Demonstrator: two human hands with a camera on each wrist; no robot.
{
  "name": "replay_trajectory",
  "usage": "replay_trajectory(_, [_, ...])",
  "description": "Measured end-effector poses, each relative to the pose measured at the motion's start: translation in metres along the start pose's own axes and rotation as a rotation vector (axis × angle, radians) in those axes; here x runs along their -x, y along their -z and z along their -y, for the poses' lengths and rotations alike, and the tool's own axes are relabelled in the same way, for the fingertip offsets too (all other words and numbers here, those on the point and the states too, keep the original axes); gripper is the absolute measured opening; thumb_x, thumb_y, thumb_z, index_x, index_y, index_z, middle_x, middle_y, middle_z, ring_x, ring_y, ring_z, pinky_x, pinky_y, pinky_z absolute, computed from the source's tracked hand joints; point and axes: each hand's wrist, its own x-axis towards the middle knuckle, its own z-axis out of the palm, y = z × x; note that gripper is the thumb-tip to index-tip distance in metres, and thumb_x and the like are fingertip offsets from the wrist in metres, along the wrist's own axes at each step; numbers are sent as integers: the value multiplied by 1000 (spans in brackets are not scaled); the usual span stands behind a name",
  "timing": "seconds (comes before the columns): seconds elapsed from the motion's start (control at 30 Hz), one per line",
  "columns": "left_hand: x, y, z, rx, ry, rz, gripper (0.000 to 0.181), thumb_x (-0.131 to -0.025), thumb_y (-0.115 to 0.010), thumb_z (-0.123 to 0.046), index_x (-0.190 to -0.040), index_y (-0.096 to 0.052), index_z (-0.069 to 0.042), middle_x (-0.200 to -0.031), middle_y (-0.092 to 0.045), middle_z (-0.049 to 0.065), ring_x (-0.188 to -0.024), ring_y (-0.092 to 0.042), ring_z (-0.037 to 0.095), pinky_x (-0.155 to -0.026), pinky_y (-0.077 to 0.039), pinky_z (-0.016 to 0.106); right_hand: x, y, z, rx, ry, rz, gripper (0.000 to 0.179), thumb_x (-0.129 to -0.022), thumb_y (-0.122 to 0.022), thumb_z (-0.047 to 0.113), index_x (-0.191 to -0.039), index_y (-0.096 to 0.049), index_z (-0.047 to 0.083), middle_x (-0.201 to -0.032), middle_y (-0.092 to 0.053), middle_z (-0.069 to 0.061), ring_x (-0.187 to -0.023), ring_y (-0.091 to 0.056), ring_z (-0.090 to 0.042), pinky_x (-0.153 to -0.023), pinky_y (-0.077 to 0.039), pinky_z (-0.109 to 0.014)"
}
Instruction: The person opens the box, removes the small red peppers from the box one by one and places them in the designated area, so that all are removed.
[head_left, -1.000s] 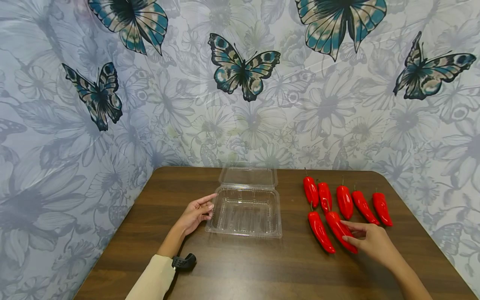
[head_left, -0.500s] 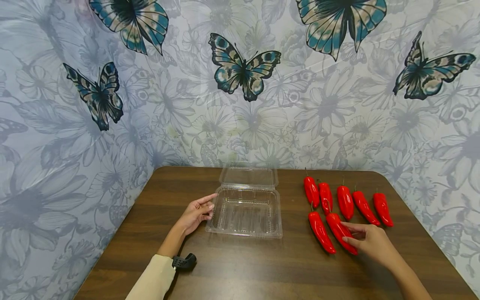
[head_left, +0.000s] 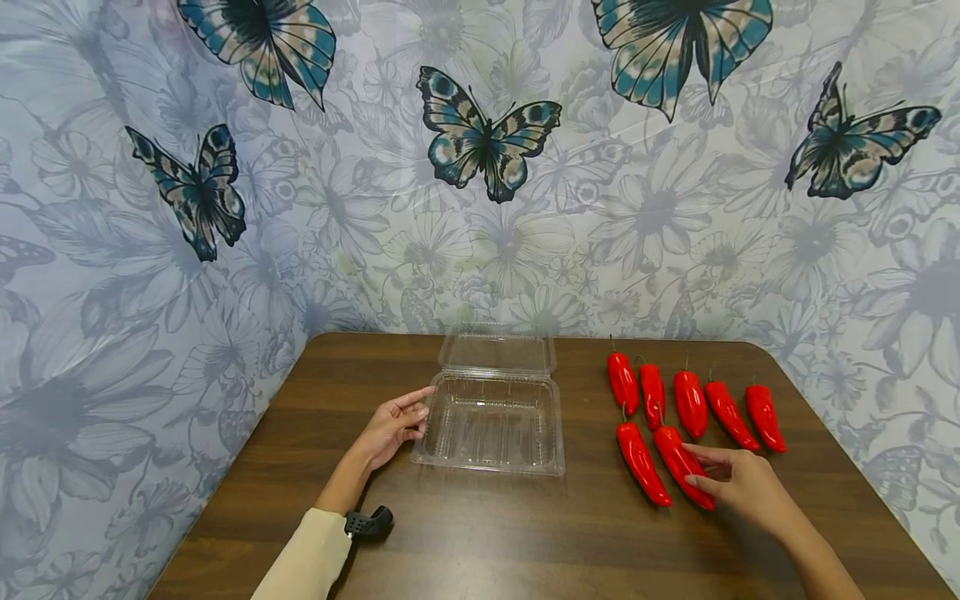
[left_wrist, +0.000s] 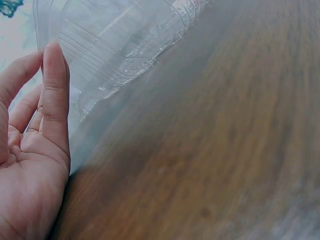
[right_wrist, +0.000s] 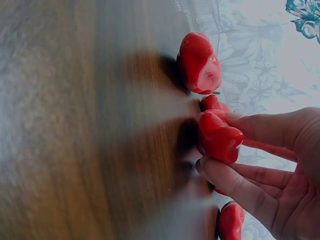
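A clear plastic clamshell container [head_left: 487, 429] lies on the table with its lid [head_left: 497, 350] laid back behind it. My left hand [head_left: 393, 429] pinches the container's left rim between thumb and fingers; in the left wrist view the thumb [left_wrist: 54, 95] presses against the clear wall [left_wrist: 115, 40]. To the right, my right hand [head_left: 742, 483] holds a shiny red chili pepper [head_left: 678, 467] at its near end, thumb on one side and fingers on the other. The right wrist view shows this pepper [right_wrist: 219, 137] from its end. Another red pepper [head_left: 642, 464] lies just left of it.
Behind these two, several more red peppers [head_left: 690, 404] lie in a row toward the table's back right. The brown wooden table [head_left: 480, 542] meets a butterfly-and-flower printed backdrop [head_left: 495, 250] at its far edge. A black band [head_left: 369, 524] sits on the left wrist.
The held pepper's stem end and the pepper behind it have shifted very slightly to the right. Both hands keep their places and their holds.
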Motion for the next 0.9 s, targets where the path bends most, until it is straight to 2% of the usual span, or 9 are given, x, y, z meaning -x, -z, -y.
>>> replay_trajectory(0.13, [0, 0, 0, 1, -1, -3, 53, -103, -51, 6, -152, -33, 10, -93, -64, -2, -73, -62, 7, -64, -57, 18, 0, 1, 0, -15, -20, 21, 54, -82, -85, 21, -129, -68, 0, -118, -69, -28, -93, -73, -35, -61, -56, -24])
replay_trajectory(0.43, [-2, -1, 1, 3, -5, 14, 53, -103, -50, 6, -152, -32, 11, -93, -64, -3, -72, -62, 7, -64, -57, 17, 5, 3, 0, -54, -50, 23, 55, -82, -85, 19, -129, -67, -2, -116, -69, -28, -90, -73, -32, -56, -56, -25])
replay_trajectory(0.7, [-3, -1, 1, 11, -9, 13, 50, -105, -47, 4, -152, -32, 11, -92, -63, -2, -72, -62, 7, -63, -57, 18, 7, 6, 0, -57, -67, 27, 53, -83, -84, 21, -128, -68, -3, -107, -73, -21, -81, -72, -21, -54, -56, -26])
replay_trajectory(0.9, [-3, 2, 0, 53, 18, 4, 46, -109, -41, -3, -152, -33, 12, -92, -65, 0, -75, -64, 7, -65, -58, 19, 7, 9, 0, -109, -88, 53, 55, -86, -82, 19, -129, -64, -8, -97, -76, -14, -68, -69, -13, -56, -57, -26])
